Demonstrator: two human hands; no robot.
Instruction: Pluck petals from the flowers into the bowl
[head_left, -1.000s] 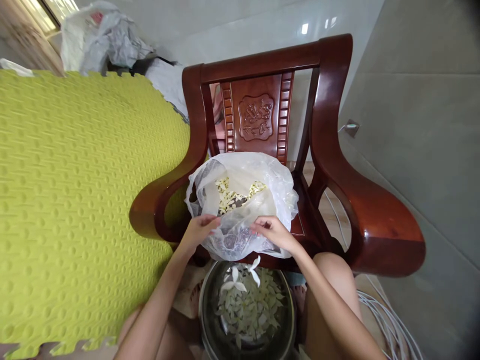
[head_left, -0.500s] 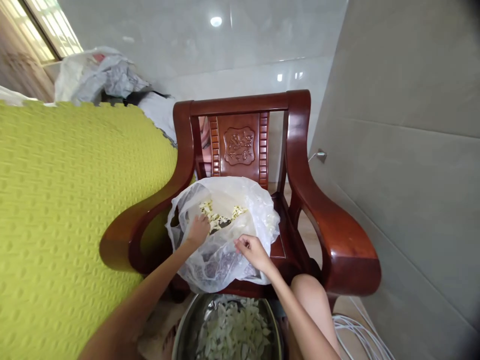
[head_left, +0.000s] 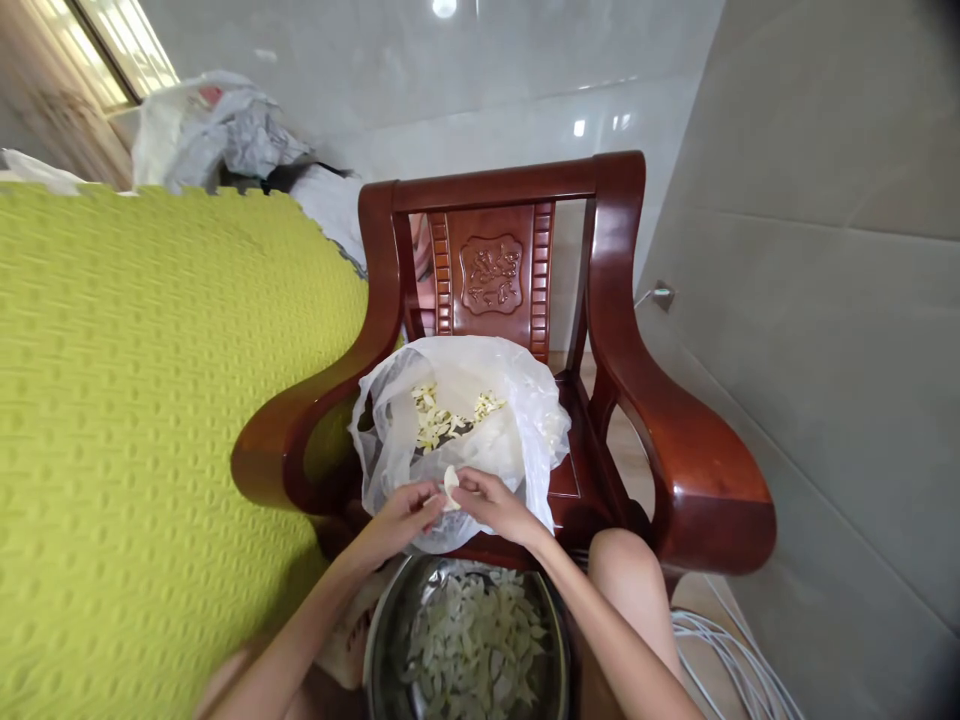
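A small pale petal-like piece (head_left: 451, 483) is pinched between my two hands, over the near edge of a white plastic bag (head_left: 536, 440). My right hand (head_left: 495, 503) has thumb and fingers closed on its right side. From the left, the closed fingertips of my left hand (head_left: 407, 513) meet its lower part. Loose pale yellow-white pieces (head_left: 435, 425) lie inside the open bag, with something dark among them. Below my hands stands a round metal basin (head_left: 379, 640), holding a heap of pale, thin, petal-like pieces (head_left: 476, 640).
The bag rests on the seat of a dark red wooden armchair (head_left: 517, 180), whose wide arms flank my forearms. A yellow textured foam mat (head_left: 172, 350) rises on the left. Coiled white cable (head_left: 727, 650) lies on the floor at right, near the grey wall (head_left: 810, 350).
My left hand has come out of the bag toward me and met my right hand. A pale piece now shows between them. The view has shifted slightly.
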